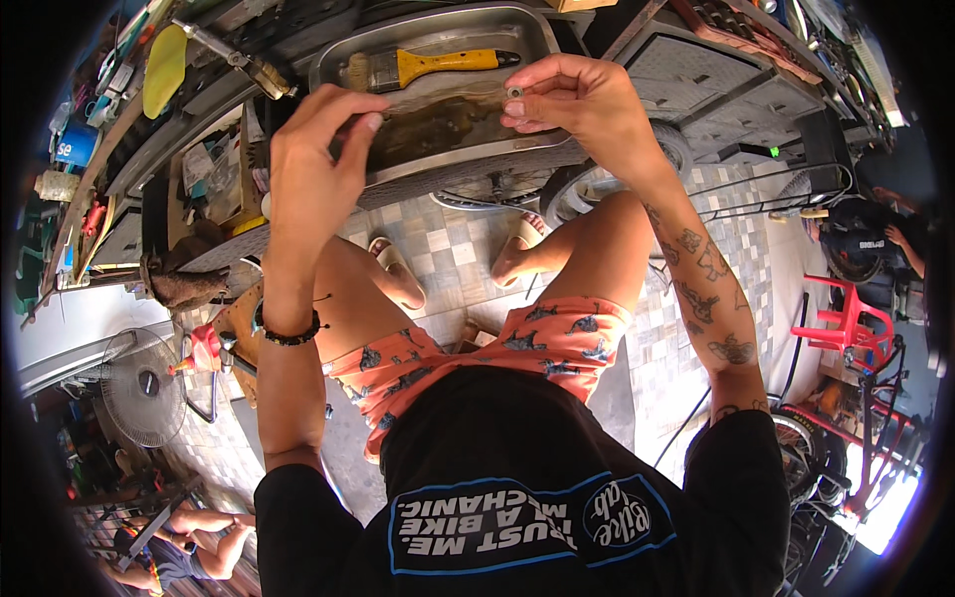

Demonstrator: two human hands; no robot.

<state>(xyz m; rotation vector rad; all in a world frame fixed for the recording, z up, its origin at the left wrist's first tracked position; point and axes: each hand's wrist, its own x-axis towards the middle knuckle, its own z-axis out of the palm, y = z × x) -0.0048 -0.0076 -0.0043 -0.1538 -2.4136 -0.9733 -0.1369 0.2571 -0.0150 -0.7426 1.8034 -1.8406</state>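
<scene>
Ring (514,92), small and grey, sits in the fingertips of the right hand (589,101), over the right end of the tray (477,156). The thumb and first finger pinch it, maybe because it is so little that a whole fist would hide it. Its hole shows (a bit like a tiny doughnut). It may be held over the tray so that any drips fall in there, since a dark puddle (438,127) lies on the bottom. The brush (448,66) lies along the far side of the tray, yellow handle to the right, which seems a good way to keep it near but off the worst of the wet. The left hand (320,159) hangs by the tray's left end. Its thumb and first finger are bent, with a small gap between the tips, and I see nothing in that gap. Both arms reach out ahead of the body, and both wrists bend in, so the fingers of the two hands point toward each other, well apart
</scene>
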